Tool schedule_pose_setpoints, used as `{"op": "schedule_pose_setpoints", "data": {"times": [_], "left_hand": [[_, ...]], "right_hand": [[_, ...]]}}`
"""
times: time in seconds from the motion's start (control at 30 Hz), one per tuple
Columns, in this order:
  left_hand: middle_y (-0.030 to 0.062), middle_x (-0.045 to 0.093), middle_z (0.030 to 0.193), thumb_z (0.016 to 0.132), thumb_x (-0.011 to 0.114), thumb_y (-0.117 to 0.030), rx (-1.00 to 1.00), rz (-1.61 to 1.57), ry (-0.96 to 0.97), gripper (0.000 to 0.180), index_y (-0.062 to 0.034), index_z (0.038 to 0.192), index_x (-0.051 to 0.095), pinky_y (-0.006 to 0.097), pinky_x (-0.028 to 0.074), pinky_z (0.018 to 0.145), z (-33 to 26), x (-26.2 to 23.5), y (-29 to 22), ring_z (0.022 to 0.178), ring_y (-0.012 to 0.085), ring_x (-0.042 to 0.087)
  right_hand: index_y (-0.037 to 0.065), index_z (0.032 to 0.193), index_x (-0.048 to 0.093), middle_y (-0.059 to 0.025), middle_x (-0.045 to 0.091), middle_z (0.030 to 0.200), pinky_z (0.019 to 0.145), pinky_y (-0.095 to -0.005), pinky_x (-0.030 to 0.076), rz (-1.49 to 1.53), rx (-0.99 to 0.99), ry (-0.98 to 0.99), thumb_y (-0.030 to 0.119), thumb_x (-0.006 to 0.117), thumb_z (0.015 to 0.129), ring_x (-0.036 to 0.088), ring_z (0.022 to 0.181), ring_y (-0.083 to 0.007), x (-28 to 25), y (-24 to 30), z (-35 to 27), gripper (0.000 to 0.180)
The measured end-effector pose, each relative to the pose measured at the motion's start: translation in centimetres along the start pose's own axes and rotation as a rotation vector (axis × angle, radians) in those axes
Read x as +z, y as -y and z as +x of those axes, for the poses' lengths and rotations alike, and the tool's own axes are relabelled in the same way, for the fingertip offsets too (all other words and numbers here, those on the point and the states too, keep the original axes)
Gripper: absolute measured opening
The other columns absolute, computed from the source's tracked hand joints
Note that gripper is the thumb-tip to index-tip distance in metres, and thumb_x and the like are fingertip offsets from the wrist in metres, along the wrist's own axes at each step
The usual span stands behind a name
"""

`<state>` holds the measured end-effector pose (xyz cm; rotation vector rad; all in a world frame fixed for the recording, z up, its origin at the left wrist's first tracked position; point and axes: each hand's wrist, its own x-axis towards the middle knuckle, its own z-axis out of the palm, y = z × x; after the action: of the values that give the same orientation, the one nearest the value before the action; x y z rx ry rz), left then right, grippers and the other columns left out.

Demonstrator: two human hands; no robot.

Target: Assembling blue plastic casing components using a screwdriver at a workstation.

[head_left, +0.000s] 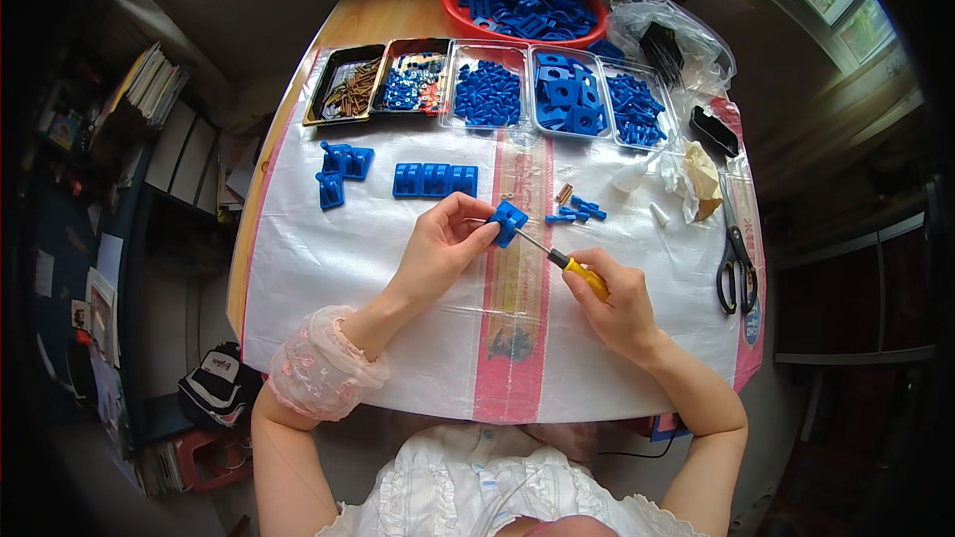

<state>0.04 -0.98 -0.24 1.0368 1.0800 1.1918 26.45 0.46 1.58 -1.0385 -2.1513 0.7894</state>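
Note:
Between the fingers of my left hand (445,239) is a small blue plastic bracket (509,223). My right hand (619,306) grips a screwdriver (587,279) by its yellow and black handle, and the metal shaft reaches the bracket's right side. Where exactly the tip sits on the bracket is too small to tell. Just beyond the left hand stands a row of 3 blue brackets (436,180). Farther left are blue pieces with upright knobs (343,165). Several blue pegs (579,211) lie right of the held bracket, beside some copper-coloured screws (565,194).
Along the far side stand trays of screws (348,89), small blue, white and red parts (413,85), and blue plastic pieces (487,94). Behind them is a red basin (456,22) of blue parts. Black scissors (734,249), crumpled brown paper (701,182) and a white nozzle (660,215) lie at right.

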Motion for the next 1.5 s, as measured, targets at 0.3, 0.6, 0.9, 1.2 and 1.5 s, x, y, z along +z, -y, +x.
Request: {"op": "schedule_pose_setpoints", "data": {"times": [0.3, 0.6, 0.9, 1.2, 1.5], "left_hand": [[0.0059, 0.068, 0.112, 0.101, 0.067, -0.009, 0.011, -0.003, 0.004, 0.018, -0.0028, 0.116, 0.058, 0.027, 0.059, 0.093, -0.1, 0.1, 0.0, 0.105, 0.0119, 0.068], [0.0057, 0.068, 0.112, 0.101, 0.067, -0.009, -0.016, 0.012, 0.014, 0.017, -0.0031, 0.115, 0.059, 0.027, 0.059, 0.093, -0.1, 0.3, 0.1, 0.106, 0.0113, 0.068], [0.0074, 0.069, 0.113, 0.100, 0.068, -0.008, -0.008, 0.008, 0.004, 0.018, -0.0016, 0.115, 0.059, 0.027, 0.059, 0.093, -0.1, 0.3, 0.1, 0.105, 0.0123, 0.069], [0.0077, 0.070, 0.108, 0.100, 0.068, -0.009, 0.021, 0.005, -0.015, 0.016, -0.0013, 0.112, 0.060, 0.025, 0.058, 0.087, -0.1, 0.3, 0.2, 0.100, 0.0122, 0.070], [0.0086, 0.069, 0.110, 0.100, 0.068, -0.008, -0.002, -0.009, -0.021, 0.016, -0.0011, 0.112, 0.060, 0.026, 0.059, 0.089, 0.0, 0.4, 0.1, 0.101, 0.0124, 0.069]], "right_hand": [[0.003, 0.107, 0.067, -0.0149, 0.068, 0.071, 0.054, -0.0379, 0.051, 0.009, 0.077, 0.045, 0.013, 0.072, 0.095, 0.067, 0.058, -0.0307, -0.1, 0.1, -0.2, 0.016], [0.002, 0.105, 0.063, -0.0171, 0.070, 0.094, 0.059, -0.0366, 0.055, -0.088, -0.131, -0.087, 0.009, 0.079, 0.086, 0.071, 0.074, -0.0302, 0.2, -0.2, -0.2, 0.026], [0.003, 0.096, 0.069, -0.0107, 0.070, 0.071, 0.051, -0.0351, 0.049, -0.193, -0.113, -0.072, 0.016, 0.080, 0.088, 0.066, 0.055, -0.0264, 0.1, 0.3, -0.2, 0.019], [0.003, 0.100, 0.069, -0.0120, 0.069, 0.075, 0.054, -0.0371, 0.050, -0.217, -0.053, -0.008, 0.019, 0.077, 0.092, 0.067, 0.060, -0.0285, -0.2, 0.0, 0.0, 0.020], [0.002, 0.110, 0.059, -0.0148, 0.065, 0.091, 0.059, -0.0402, 0.054, -0.117, -0.152, -0.063, 0.004, 0.077, 0.085, 0.069, 0.074, -0.0337, 0.2, 0.3, -0.1, 0.031]]}}
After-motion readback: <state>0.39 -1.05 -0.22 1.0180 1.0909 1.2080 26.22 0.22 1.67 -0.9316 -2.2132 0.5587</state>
